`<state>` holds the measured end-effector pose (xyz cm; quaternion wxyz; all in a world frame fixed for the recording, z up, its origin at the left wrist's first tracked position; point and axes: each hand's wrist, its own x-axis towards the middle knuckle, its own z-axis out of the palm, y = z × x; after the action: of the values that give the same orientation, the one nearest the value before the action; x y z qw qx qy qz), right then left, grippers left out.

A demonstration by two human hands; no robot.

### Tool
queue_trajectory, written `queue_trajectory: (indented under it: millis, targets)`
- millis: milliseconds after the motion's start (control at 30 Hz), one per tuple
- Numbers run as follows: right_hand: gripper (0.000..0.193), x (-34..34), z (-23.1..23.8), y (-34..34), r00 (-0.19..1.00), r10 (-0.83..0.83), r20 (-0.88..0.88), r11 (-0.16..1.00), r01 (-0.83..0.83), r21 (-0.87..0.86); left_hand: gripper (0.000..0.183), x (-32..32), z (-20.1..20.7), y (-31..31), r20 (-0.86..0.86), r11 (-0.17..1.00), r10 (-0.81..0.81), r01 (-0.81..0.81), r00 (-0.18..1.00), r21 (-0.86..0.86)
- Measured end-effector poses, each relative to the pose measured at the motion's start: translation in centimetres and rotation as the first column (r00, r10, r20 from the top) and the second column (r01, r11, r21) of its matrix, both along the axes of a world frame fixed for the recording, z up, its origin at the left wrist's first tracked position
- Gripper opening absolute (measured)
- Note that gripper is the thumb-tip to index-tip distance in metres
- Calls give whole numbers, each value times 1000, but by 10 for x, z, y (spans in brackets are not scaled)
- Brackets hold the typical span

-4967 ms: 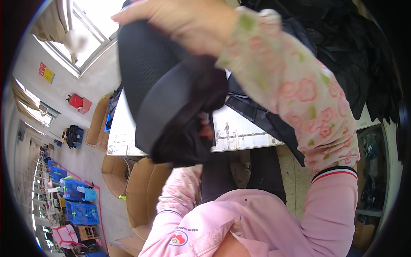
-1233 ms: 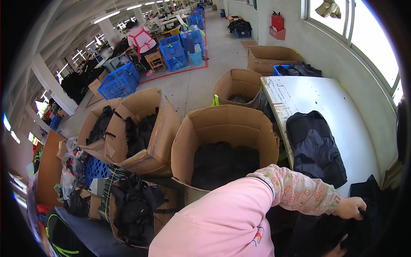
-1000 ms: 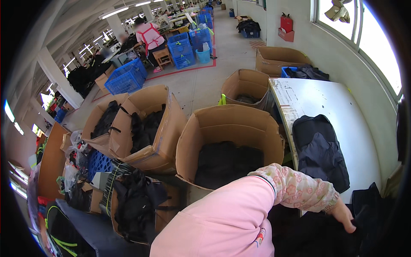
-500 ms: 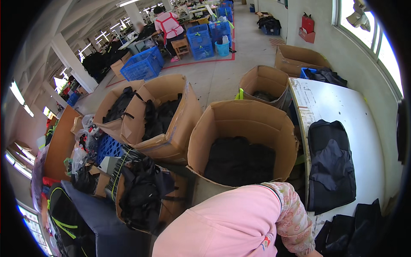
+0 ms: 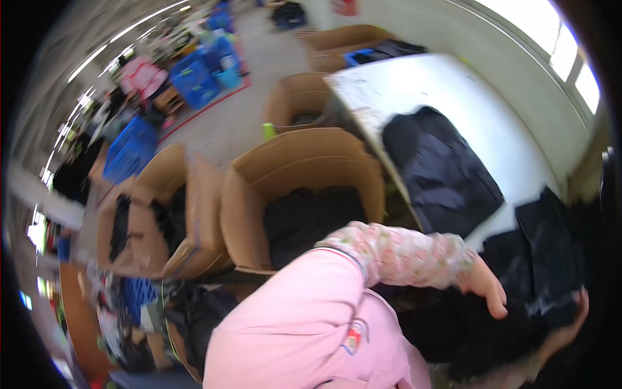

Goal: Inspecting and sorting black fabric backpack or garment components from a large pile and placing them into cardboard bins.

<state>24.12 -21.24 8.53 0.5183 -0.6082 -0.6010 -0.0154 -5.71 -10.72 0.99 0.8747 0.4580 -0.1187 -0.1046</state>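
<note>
My left hand (image 5: 484,285), in a floral sleeve, reaches over dark fabric pieces at the lower right. Its visible digits stretch downward, apart from a grip, though blur softens them. At the far right, my right hand (image 5: 570,328) curls around the outer edge of the black fabric pieces (image 5: 547,259); part of its fingers is hidden behind them. More black fabric (image 5: 479,324) hangs below and between both hands. Farther up the white table lies a stack of black panels (image 5: 440,172).
A large open carton (image 5: 301,152) with black pieces inside stands left of the white table (image 5: 512,136). Another carton (image 5: 210,194) with dark goods is farther left. Blue crates (image 5: 133,149) and a person in pink (image 5: 142,74) are in the background.
My view has swung to the right and is blurred. My left hand has risen from the lower edge over the fabric, and my right hand has come into view at the far right.
</note>
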Motion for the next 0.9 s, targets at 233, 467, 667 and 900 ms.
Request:
queue_trajectory:
  millis: [233, 467, 667, 900]
  targets:
    - [51, -46, -73, 45, 906, 419, 59, 209, -33, -977, 51, -13, 9, 53, 131, 829, 526, -472, 840, -299]
    - [43, -116, 31, -12, 978, 23, 205, 998, -33, 47, 49, 23, 25, 36, 124, 866, 500, -499, 857, -39]
    - [25, -126, 5, 0, 870, -62, 488, 998, 49, 39, 33, 43, 29, 23, 7, 627, 777, -774, 629, -84]
    - [10, -88, 22, -12, 972, 29, 233, 999, -23, -28, 28, -7, 37, 76, 103, 590, 804, -762, 586, -268]
